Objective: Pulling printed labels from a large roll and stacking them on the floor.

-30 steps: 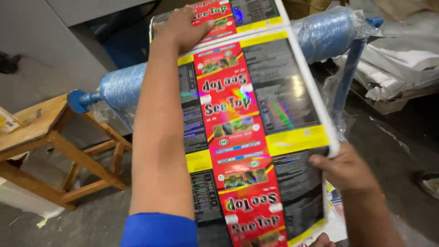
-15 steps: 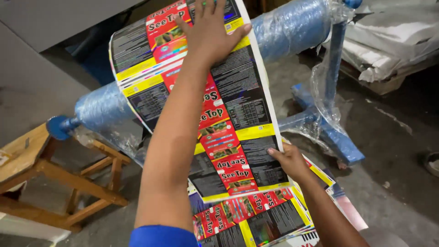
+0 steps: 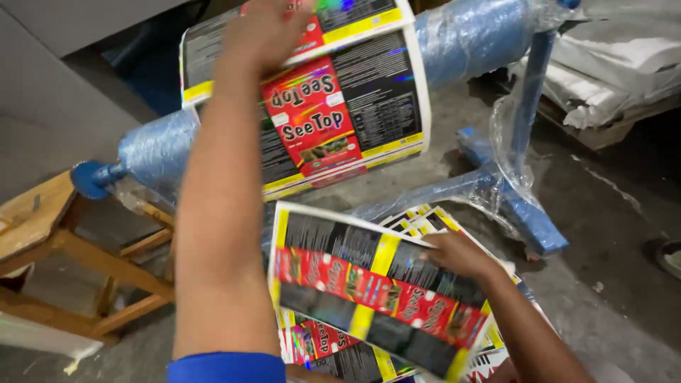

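Left hand (image 3: 266, 32) stretched far forward and up, arm straight out from the blue sleeve (image 3: 227, 367), palm pressed flat on the printed film (image 3: 333, 117) where it curves over the blue roll (image 3: 454, 39). Fingers blurred there; hard to say whether merely pressing or pinching the film. Right hand (image 3: 457, 254) low and bent in at the elbow, fingers curled loosely, resting on the far edge of a cut sheet (image 3: 369, 291), holding it down on the stack of sheets (image 3: 418, 220) beneath.

Against half a second ago: then one long strip running unbroken from the roll down to the right hand; now parted, the upper length hanging short off the roll with its lower edge free, the lower piece lying crosswise on the pile as a separate sheet. Left hand higher and farther away than before; right hand moved onto the pile.

Printed film itself: red, black and yellow panels, glossy, partly on the roll, partly stacked below.

Around: blue metal stand (image 3: 518, 206) carrying the roll, draped with clear plastic wrap (image 3: 507, 142); wooden stool (image 3: 50, 241) off to the left; white sacks (image 3: 617, 64) top right; grey concrete floor (image 3: 610, 234). Left forearm across the middle of the view, hiding part of the roll and the left side of the hanging film.
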